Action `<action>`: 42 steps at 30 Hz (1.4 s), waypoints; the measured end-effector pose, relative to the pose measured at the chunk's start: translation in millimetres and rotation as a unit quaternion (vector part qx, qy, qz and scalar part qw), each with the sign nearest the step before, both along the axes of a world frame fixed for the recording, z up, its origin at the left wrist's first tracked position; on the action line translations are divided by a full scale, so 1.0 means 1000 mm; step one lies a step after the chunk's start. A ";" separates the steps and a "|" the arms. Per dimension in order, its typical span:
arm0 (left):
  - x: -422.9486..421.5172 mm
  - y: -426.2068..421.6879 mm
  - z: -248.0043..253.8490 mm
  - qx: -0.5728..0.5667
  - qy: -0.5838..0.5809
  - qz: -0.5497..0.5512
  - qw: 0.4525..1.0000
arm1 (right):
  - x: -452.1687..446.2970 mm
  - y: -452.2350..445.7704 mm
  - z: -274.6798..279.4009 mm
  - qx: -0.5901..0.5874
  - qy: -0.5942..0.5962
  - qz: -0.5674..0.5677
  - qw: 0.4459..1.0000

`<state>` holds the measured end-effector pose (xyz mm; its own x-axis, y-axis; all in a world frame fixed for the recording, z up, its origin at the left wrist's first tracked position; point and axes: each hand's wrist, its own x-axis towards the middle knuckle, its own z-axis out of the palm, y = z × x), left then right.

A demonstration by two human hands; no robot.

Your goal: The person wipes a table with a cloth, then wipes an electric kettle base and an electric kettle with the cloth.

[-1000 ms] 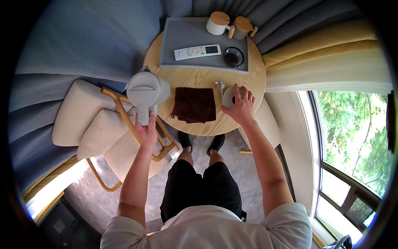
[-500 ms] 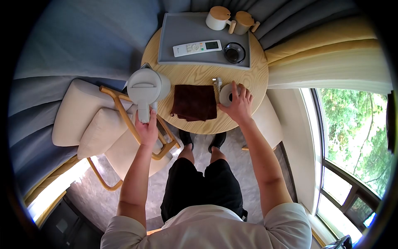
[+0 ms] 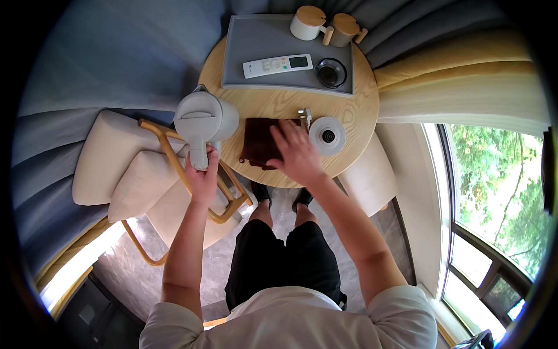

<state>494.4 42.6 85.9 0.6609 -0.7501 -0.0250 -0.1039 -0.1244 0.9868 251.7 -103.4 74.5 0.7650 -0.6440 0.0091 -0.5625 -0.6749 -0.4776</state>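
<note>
My left hand is wrapped round the handle of a white electric kettle at the left side of the round wooden table. Over the right part of a folded dark brown cloth is my right hand, fingers spread, holding nothing. I cannot tell whether it touches the cloth. Just right of that hand sits the white kettle base, its black connector showing in the middle. Its cord and plug lie between the cloth and the base.
A grey tray at the table's back carries a white remote, a dark glass ashtray and two wooden-lidded mugs. A cushioned chair with wooden arms stands at the left, a window at the right.
My right hand has left the kettle base and moved left over the brown cloth, so the base's connector shows fully. The left hand still grips the kettle, almost in the same place.
</note>
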 end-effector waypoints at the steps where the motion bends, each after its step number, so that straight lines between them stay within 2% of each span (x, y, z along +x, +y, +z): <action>1: 0.004 0.003 -0.004 0.004 -0.007 -0.012 1.000 | 0.009 0.004 -0.005 -0.003 0.019 0.008 1.000; 6: 0.010 0.002 -0.011 -0.016 -0.026 -0.034 0.999 | 0.030 0.008 -0.014 -0.012 0.090 0.034 0.995; 11: 0.014 0.012 -0.014 0.044 -0.020 -0.045 0.998 | 0.033 0.012 -0.024 -0.038 0.071 0.024 0.996; 14: -0.009 0.028 -0.019 -0.058 -0.141 0.057 0.987 | 0.035 0.015 -0.039 -0.103 0.054 0.014 0.993; 15: -0.015 0.048 -0.032 -0.051 -0.153 0.059 0.985 | 0.035 0.015 -0.041 -0.128 0.053 0.012 0.990; 18: -0.035 0.111 -0.062 0.030 -0.160 0.065 0.985 | 0.034 0.006 -0.031 -0.036 -0.003 -0.025 0.999; 20: -0.053 0.126 -0.064 0.043 -0.152 0.050 0.986 | 0.022 0.001 -0.002 0.018 -0.140 -0.085 0.986; 22: -0.070 0.118 -0.061 0.045 -0.142 0.014 0.989 | 0.002 -0.002 0.019 0.092 -0.260 -0.145 0.950; 23: -0.077 0.104 -0.054 0.041 -0.135 -0.012 0.990 | -0.012 0.000 0.017 0.263 -0.344 -0.183 0.883; 24: -0.084 0.088 -0.051 0.036 -0.128 -0.039 0.990 | -0.028 -0.005 0.040 0.340 -0.366 -0.223 0.837; 26: -0.097 0.047 -0.048 0.058 -0.142 -0.107 0.982 | -0.079 -0.010 0.021 0.471 -0.430 -0.296 0.712; 28: -0.119 -0.004 -0.022 0.100 -0.150 -0.159 0.971 | -0.126 -0.018 0.026 0.568 -0.533 -0.342 0.525; 30: -0.144 -0.048 -0.017 0.091 -0.152 -0.187 0.966 | -0.162 -0.026 0.038 0.621 -0.601 -0.334 0.376; 31: -0.154 -0.066 -0.022 0.068 -0.147 -0.197 0.967 | -0.177 -0.031 0.033 0.636 -0.625 -0.290 0.349; 32: -0.163 -0.082 -0.024 0.061 -0.176 -0.212 0.959 | -0.183 -0.037 0.035 0.601 -0.646 -0.300 0.363; 34: -0.177 -0.108 -0.026 0.048 -0.234 -0.240 0.941 | -0.204 -0.044 0.023 0.606 -0.613 -0.298 0.410; 37: -0.196 -0.121 -0.044 0.070 -0.293 -0.246 0.921 | -0.207 -0.049 0.013 0.517 -0.462 -0.397 0.602; 38: -0.200 -0.122 -0.049 0.064 -0.312 -0.247 0.915 | -0.207 -0.050 0.003 0.511 -0.418 -0.399 0.636; 40: -0.207 -0.123 -0.055 0.052 -0.349 -0.249 0.902 | -0.214 -0.054 -0.023 0.431 -0.245 -0.376 0.783; 41: -0.210 -0.124 -0.058 0.053 -0.351 -0.250 0.901 | -0.204 -0.055 -0.025 0.264 -0.248 -0.327 0.873; 42: -0.212 -0.125 -0.060 0.054 -0.354 -0.249 0.900 | -0.191 -0.058 -0.011 0.217 -0.265 -0.295 0.892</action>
